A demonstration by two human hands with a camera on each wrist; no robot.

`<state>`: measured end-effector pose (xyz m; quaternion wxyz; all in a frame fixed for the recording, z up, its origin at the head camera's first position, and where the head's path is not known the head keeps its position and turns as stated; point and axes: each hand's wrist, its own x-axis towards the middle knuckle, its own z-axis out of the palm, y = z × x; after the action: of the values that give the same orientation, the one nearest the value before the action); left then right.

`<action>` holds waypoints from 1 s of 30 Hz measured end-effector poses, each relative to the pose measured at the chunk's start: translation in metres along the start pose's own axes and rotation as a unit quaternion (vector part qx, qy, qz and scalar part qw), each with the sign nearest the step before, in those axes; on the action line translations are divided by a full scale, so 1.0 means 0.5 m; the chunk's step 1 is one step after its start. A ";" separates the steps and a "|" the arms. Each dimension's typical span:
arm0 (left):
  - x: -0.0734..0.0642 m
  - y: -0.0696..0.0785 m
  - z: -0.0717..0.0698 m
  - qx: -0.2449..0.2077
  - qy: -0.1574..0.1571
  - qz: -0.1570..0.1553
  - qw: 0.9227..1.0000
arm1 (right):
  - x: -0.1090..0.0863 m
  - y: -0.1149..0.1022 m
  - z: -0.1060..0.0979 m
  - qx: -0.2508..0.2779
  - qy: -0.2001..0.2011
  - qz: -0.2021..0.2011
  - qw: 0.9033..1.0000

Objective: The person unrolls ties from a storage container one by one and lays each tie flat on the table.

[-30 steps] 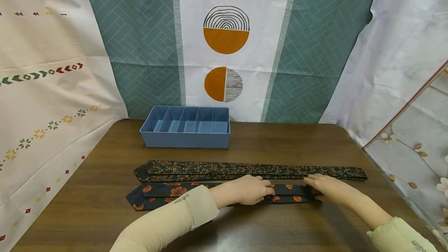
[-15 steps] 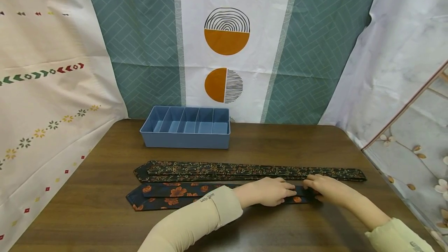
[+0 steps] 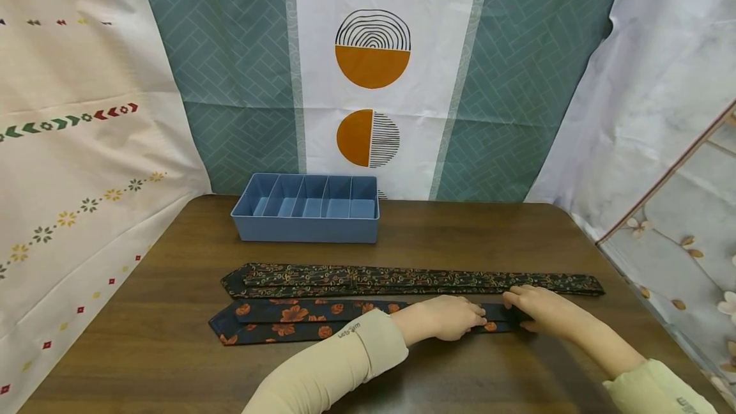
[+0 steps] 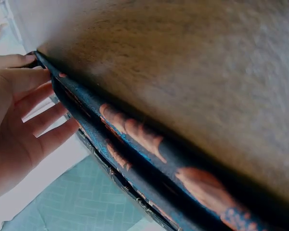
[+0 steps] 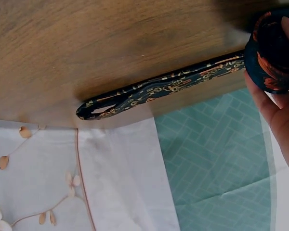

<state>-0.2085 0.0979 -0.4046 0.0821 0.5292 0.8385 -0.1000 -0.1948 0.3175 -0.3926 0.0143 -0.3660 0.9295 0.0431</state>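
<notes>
A navy necktie with orange flowers point(image 3: 293, 315) lies lengthwise on the table, its pointed wide end at the left. My right hand point(image 3: 546, 312) grips its right end. In the right wrist view that end is a thick roll point(image 5: 267, 67), with fingers and thumb around it. My left hand point(image 3: 448, 317) rests on the same necktie just left of the right hand. Seen from the left wrist, the left hand's fingers point(image 4: 53, 134) are fairly straight along the tie's layered edge point(image 4: 135, 139). A second, dark necktie with a small gold-and-red pattern point(image 3: 414, 278) lies behind, folded lengthwise.
A blue tray with several compartments point(image 3: 307, 230) stands at the back left of the brown table point(image 3: 460, 235). Patterned cloths hang behind the table point(image 3: 506, 82) and along both sides. The dark necktie's folded end point(image 5: 94, 113) lies near the table's right edge.
My left hand has slid right along the navy necktie, closer to the right hand, uncovering more orange flowers. The right hand stays at the tie's right end with little movement.
</notes>
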 end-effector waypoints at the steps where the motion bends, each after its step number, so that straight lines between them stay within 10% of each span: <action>1: 0.000 0.000 -0.001 0.001 0.000 -0.001 1.000 | 0.000 0.002 -0.001 -0.001 0.005 -0.004 1.000; 30: -0.002 -0.002 -0.002 -0.021 0.002 0.002 1.000 | -0.022 0.030 -0.005 -0.009 0.017 -0.020 1.000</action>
<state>-0.2090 0.0970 -0.4033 0.0916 0.5297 0.8393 -0.0812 -0.1969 0.3357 -0.3885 -0.0038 -0.3853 0.9217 0.0449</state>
